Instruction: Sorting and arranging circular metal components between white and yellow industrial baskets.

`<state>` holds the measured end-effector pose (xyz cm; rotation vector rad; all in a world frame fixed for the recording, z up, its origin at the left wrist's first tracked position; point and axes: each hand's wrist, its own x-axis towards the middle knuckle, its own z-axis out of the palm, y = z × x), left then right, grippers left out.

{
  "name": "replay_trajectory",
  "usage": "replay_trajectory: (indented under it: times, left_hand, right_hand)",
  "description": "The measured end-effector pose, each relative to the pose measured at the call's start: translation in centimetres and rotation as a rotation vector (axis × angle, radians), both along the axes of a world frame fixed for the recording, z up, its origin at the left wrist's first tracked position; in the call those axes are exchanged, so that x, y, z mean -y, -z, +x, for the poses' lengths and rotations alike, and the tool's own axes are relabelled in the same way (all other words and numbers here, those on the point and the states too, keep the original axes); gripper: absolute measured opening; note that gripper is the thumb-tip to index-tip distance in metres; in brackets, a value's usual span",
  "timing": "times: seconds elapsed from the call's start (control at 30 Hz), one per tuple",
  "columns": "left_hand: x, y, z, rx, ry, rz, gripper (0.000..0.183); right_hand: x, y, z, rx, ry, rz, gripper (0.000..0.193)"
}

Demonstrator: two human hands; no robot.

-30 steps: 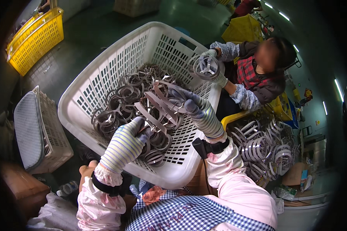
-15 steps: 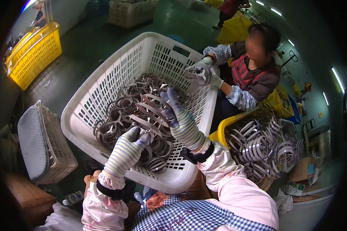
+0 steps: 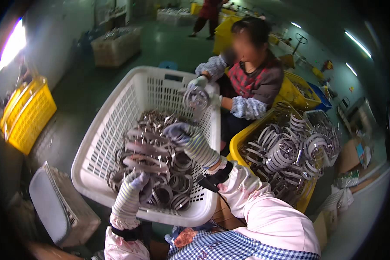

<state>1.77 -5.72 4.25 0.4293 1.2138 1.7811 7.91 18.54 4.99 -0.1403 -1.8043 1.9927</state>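
Before me a white plastic basket [image 3: 100, 149] holds a heap of grey curved metal bands and rings [image 3: 162, 195]. My left hand [image 3: 131, 193], in a striped knit glove with grey fingertips, is closed at the near left of the heap. Its fingers pinch the end of a set of curved metal bands [image 3: 145, 164] lying across the pile. My right hand [image 3: 190, 139], gloved alike, reaches over the far right of the heap. Its fingers stretch leftward above the bands, slightly blurred, and no held piece shows in them.
Across the basket, a co-worker [image 3: 251, 82] holds a metal ring piece [image 3: 196, 99] over its far right rim. A yellow crate [image 3: 235, 145] full of ringed metal parts stands at right. A pale crate [image 3: 69, 208] sits at left, with yellow baskets [image 3: 32, 115] farther off.
The view has tilted up and shifted right. My right hand's raised fingers have swung down leftward over the bands. My left hand stays by the near bands, its wrist now more upright.
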Motion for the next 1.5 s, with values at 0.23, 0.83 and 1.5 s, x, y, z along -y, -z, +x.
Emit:
replay_trajectory:
  times: [0.23, 0.83, 1.5]
  left_hand:
    - [0.1, 1.8, 0.1, -0.096, 0.12, 0.053, 0.047]
    - [-0.1, 9.1, 7.0, -1.255, 0.532, -0.91, 0.049]
    - [-3.0, 9.6, 8.0, -1.329, 0.601, -1.198, 0.055]
  right_hand:
    - [-0.7, -2.1, 3.0, -0.039, -0.035, 0.318, 0.023]
    - [-10.4, -13.4, 42.5, 0.098, 1.283, 0.833, 0.033]
    - [-7.9, -0.1, 64.3, 0.521, 1.24, 0.602, 0.024]
